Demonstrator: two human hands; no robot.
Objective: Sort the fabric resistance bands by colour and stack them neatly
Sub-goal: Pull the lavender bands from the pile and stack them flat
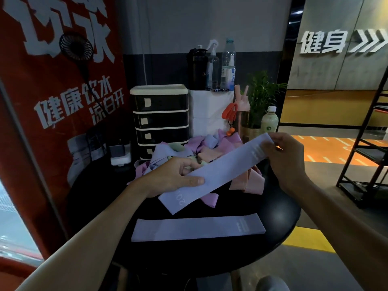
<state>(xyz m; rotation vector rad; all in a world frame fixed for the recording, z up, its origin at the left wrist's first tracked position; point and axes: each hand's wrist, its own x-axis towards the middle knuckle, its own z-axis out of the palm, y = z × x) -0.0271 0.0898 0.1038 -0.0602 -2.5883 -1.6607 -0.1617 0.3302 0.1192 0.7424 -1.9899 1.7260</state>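
Note:
I hold a lavender-blue fabric band [220, 171] stretched flat above the round black table [277, 211]. My left hand [178, 175] grips its near-left end, thumb on top. My right hand [281, 152] pinches its far-right end. Another lavender-blue band [197, 228] lies flat on the table near the front edge. Behind the held band sits a loose pile of bands [210, 148] in pink, lilac, peach and pale green, partly hidden by the band and my hands.
A black drawer unit [160, 116] stands at the back of the table beside a white box [210, 110] with bottles on top. A pink bottle [241, 114], a plant [262, 95] and a green drink bottle [269, 120] stand back right. A black rack [365, 156] is at right.

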